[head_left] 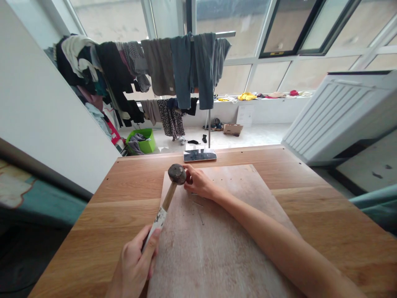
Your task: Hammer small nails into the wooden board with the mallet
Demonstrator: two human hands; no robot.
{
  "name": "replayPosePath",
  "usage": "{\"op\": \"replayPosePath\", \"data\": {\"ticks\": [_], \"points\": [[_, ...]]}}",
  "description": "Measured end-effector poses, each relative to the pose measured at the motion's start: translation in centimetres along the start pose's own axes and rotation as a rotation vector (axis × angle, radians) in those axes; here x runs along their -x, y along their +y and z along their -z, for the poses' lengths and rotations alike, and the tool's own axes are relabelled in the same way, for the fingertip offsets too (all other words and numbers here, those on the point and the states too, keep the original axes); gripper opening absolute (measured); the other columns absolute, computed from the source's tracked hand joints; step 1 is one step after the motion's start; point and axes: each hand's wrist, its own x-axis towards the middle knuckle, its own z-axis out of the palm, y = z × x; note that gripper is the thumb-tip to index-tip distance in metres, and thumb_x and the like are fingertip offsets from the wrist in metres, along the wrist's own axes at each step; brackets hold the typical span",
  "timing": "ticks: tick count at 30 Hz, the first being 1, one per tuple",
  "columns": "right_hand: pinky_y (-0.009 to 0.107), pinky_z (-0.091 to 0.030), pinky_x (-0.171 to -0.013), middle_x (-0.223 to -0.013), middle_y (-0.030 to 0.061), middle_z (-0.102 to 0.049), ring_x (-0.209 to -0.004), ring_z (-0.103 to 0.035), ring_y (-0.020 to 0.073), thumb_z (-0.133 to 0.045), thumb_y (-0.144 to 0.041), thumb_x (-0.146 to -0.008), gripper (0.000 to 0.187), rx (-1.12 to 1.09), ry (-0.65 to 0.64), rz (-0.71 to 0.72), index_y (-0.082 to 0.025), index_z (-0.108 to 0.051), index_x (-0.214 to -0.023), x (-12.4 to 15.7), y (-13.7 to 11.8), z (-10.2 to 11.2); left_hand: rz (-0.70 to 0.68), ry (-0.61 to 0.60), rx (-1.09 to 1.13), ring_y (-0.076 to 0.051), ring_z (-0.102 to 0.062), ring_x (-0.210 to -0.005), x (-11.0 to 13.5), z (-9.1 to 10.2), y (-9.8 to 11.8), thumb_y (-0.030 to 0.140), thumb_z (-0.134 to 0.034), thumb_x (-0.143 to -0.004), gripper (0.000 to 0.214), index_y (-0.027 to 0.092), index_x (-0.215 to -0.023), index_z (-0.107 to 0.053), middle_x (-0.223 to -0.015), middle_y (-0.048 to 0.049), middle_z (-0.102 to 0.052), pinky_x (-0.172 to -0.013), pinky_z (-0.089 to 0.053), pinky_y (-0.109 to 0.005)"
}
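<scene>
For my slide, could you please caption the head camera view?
Left hand gripping a hammer, right hand beside the hammerhead, over a board with loose nails.

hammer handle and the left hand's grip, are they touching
Touching: the head view shows the left hand's grip closed around the hammer handle, with the thumb lying against its whitish part.

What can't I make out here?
All in the head view:
- What, if anything, the right grip holds: blocked by the hammer head.
- Lower end of the handle: covered by the left grip.
- Near edge of the board: cut off by the frame.
- Whether the phone is on: reflections.
</scene>
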Motion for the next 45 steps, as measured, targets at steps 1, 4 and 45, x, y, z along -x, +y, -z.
{"op": "replayPosePath", "data": {"ticks": [1, 4, 45], "points": [[0.025, -0.045, -0.069, -0.085, -0.0010, -0.066, -0.072, -0.060, 0.0141, -0.062, -0.006, -0.074, 0.059, 0.002, -0.001, 0.000, -0.017, -0.052, -0.131, 0.0, 0.1, 0.0, -0.001, 0.007, 0.000, -0.013, -0.045, -0.040, 0.1, 0.0, -0.1, 0.082, -0.043, -0.086, 0.062, 0.022, -0.074, -0.052, -0.049, 0.0062, -0.045, -0.043, -0.040, -0.023], [0.025, -0.045, -0.069, -0.083, -0.0012, -0.066, -0.071, -0.061, 0.0147, -0.063, -0.005, -0.075, 0.061, 0.005, -0.019, -0.009, -0.016, -0.051, -0.133, -0.2, 0.1, 0.1, -0.023, 0.013, -0.016, -0.013, -0.045, -0.040, 0.3, -0.1, 0.1, 0.079, -0.046, -0.088, 0.058, 0.023, -0.073, -0.052, -0.047, 0.0067, -0.044, -0.045, -0.041, -0.023], [0.023, -0.045, -0.061, -0.078, -0.0034, -0.064, -0.064, -0.056, 0.0113, -0.064, -0.011, -0.069, 0.031, -0.167, -0.090, -0.042, -0.019, -0.055, -0.098, -0.1, 2.0, 3.1, -0.119, 0.015, -0.006, -0.012, -0.047, -0.040, -0.5, -0.3, 1.8, 0.077, -0.046, -0.090, 0.058, 0.022, -0.072, -0.051, -0.048, 0.0059, -0.048, -0.044, -0.040, -0.022]]}}
